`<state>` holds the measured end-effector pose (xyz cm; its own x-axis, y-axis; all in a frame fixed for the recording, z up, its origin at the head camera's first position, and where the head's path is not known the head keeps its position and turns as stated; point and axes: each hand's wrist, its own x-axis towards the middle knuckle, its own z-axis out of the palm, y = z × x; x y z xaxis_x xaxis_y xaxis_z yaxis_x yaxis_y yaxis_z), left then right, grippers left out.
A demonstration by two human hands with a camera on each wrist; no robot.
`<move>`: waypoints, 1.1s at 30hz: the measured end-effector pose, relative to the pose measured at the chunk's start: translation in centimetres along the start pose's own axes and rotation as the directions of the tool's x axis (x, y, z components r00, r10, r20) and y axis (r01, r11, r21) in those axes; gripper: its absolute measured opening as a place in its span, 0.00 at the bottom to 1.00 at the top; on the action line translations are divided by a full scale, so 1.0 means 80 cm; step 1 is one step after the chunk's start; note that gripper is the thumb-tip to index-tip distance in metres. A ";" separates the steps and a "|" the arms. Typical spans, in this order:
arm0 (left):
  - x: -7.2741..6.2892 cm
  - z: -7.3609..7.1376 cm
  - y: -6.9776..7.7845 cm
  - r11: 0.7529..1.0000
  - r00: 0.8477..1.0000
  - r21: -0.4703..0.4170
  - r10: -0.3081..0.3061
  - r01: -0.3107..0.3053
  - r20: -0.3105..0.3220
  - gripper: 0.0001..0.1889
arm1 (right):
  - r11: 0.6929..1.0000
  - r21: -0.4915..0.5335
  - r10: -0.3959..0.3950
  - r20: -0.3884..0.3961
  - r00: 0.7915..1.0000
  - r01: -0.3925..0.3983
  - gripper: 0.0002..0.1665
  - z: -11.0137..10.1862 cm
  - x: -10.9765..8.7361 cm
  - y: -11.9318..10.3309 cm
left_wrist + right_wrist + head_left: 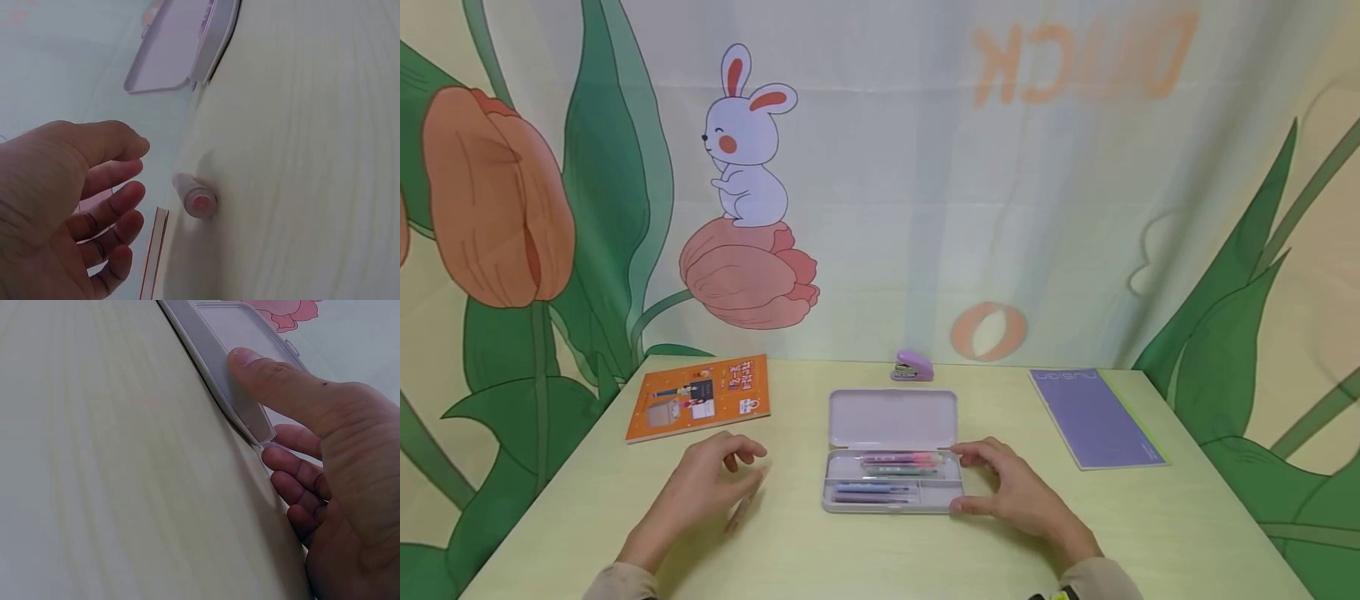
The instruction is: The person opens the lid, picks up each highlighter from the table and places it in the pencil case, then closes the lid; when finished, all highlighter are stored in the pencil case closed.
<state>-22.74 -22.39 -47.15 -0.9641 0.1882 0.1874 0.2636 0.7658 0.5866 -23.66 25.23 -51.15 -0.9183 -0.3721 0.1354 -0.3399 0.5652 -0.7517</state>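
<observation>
A pencil case (940, 497) lies open in the middle of the table, its pale lilac lid (892, 417) folded back. Several pens (898, 470) lie in its two long compartments. At the case's right end, my right hand (1011, 492) grips it, thumb (256, 369) on the front side and fingers round the back corner. On the left, my left hand (715, 475) hovers with loosely bent fingers beside a slim pen (745, 507) on the table. The left wrist view shows this pen (199, 199) end-on, apart from the fingers, with a pinkish end.
An orange book (700, 398) lies at the back left, beyond my left hand. A small purple stapler (913, 367) stands behind the case. At the right lies a purple notebook (1097, 421). A printed curtain (887, 208) hangs along the table's back edge.
</observation>
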 end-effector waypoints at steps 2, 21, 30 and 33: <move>-0.002 0.001 -0.003 0.999 0.999 0.020 -0.046 0.045 0.014 0.11 | 1.000 0.002 -0.006 0.000 1.000 0.006 0.48 0.000 0.000 -0.001; -0.008 0.009 -0.018 0.997 0.992 0.009 -0.073 0.073 0.106 0.14 | 1.000 -0.006 0.009 0.007 1.000 -0.009 0.49 0.000 0.000 -0.002; -0.006 0.012 -0.019 0.998 0.995 -0.012 -0.055 0.056 0.080 0.07 | 1.000 -0.007 0.005 0.006 1.000 -0.005 0.49 -0.001 0.001 0.001; -0.004 0.013 -0.018 0.999 0.996 -0.010 -0.048 0.049 0.072 0.07 | 1.000 0.001 0.016 0.006 1.000 -0.016 0.49 -0.002 0.000 0.000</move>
<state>-22.84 -22.87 -48.87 -0.9754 0.1953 0.1019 0.2167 0.7677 0.6031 -23.72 25.32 -51.06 -0.9224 -0.3672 0.1195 -0.3249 0.5707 -0.7542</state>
